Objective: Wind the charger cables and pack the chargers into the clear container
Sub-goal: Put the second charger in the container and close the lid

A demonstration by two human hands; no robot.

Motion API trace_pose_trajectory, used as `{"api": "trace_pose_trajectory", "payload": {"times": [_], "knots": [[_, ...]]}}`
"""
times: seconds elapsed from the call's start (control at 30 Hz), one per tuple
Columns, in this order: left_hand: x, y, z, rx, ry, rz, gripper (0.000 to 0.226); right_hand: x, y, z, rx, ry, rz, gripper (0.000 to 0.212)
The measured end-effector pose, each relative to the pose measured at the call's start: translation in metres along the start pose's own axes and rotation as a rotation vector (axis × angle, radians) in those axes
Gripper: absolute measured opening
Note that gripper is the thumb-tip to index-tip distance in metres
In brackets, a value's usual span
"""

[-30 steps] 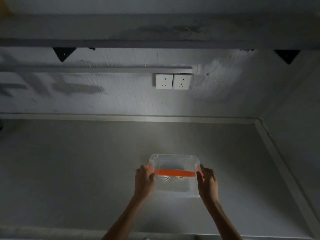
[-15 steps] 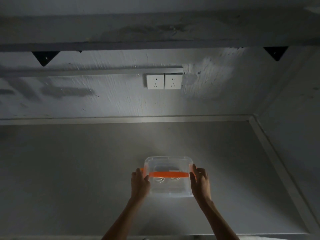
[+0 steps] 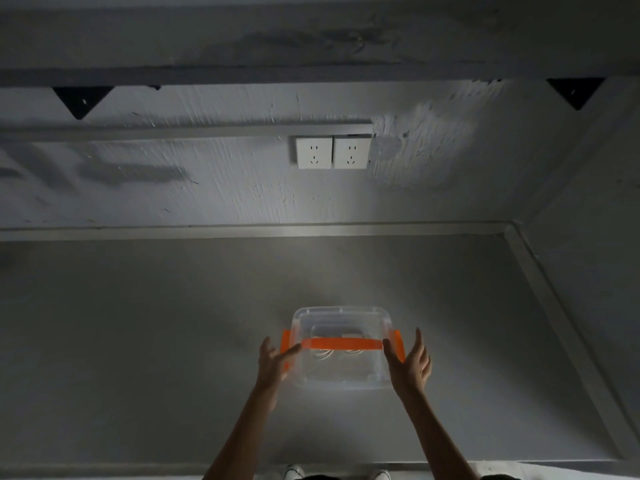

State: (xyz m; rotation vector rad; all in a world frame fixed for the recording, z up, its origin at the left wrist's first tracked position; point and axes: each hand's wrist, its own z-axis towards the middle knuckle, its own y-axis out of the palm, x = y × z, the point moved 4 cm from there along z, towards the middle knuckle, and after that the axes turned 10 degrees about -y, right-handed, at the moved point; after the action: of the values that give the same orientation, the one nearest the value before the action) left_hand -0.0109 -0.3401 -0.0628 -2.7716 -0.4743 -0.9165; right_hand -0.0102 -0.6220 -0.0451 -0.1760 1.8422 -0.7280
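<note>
We are standing at a grey table (image 3: 145, 341) with the clear container (image 3: 341, 372) sitting near its front edge, straight ahead of us. We are holding our left hand (image 3: 275, 363) just beside the container's left end and our right hand (image 3: 410, 362) just beside its right end. Both hands are spread open with the fingers (image 3: 419, 341) extended, and neither is gripping anything; the left thumb may be brushing the lid's edge, though we cannot tell for sure.

The lid is sitting on top, with an orange handle (image 3: 342, 344) lying across it and an orange side latch (image 3: 399, 344) at each end. We are judging that the hands are flanking the box because the latches are there, either to press them home or to let go after doing so.

Through the clear plastic we are seeing pale coiled loops, which we are taking to be the wound charger cables (image 3: 337, 355), lying on the bottom. The chargers themselves are too dim to make out. Nothing else is lying on the table, so packing looks close to finished.
</note>
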Motion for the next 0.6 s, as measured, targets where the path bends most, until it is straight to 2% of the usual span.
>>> {"api": "trace_pose_trajectory", "payload": {"times": [0.03,0.1,0.23,0.3,0.37,0.6], "knots": [[-0.009,0.0,0.0,-0.076,-0.045,-0.093,0.084,0.0,0.0,0.001,-0.006,0.018,0.009,0.1],[-0.015,0.001,-0.006,-0.148,-0.04,-0.093,0.069,0.001,0.002,0.003,-0.007,0.027,0.015,0.1],[-0.001,0.006,-0.018,0.07,0.291,0.196,0.037,0.01,0.006,0.004,0.011,0.064,0.051,0.095],[0.006,0.014,-0.031,0.236,0.436,0.429,0.036,0.012,0.007,0.004,0.013,0.066,0.066,0.097],[0.006,0.025,-0.044,0.323,0.492,0.474,0.042,0.013,0.008,0.003,0.012,0.057,0.076,0.093],[0.004,0.036,-0.053,0.422,0.526,0.543,0.043,0.018,0.009,0.001,-0.063,0.079,0.074,0.087]]}}
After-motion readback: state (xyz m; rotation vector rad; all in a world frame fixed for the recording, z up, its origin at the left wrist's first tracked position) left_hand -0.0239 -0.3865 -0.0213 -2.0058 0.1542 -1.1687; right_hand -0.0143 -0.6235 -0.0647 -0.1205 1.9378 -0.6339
